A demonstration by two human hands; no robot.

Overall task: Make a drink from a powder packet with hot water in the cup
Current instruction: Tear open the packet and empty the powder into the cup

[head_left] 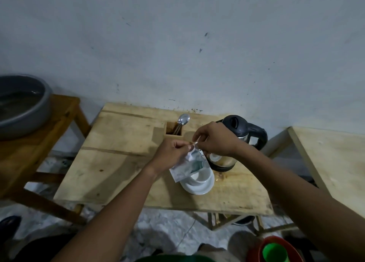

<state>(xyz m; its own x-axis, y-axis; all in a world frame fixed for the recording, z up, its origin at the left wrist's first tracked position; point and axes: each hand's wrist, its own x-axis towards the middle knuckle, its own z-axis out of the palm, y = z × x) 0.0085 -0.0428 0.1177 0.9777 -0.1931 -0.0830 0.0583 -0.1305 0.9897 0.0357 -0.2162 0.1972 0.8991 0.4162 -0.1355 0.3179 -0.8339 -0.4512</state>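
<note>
- Left hand (173, 150) pinches the powder packet (188, 168) by its top; right hand (215, 139) grips the torn strip — both closed on it.
- Packet hangs just above the cup (203, 178) on the counter (118, 163).
- Risk: a sharp tear could jerk the packet — powder scattering outside the cup.

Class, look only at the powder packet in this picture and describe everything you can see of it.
The powder packet is a small, flat sachet, pale whitish with grey-green print too blurred to read, and looks like thin foil or plastic. It hangs tilted above the white cup, partly hiding its rim. The left hand pinches its crumpled top corner, while the right hand pulls a thin strip from the top, so it appears to be mid-tear. No powder is visible.
</note>
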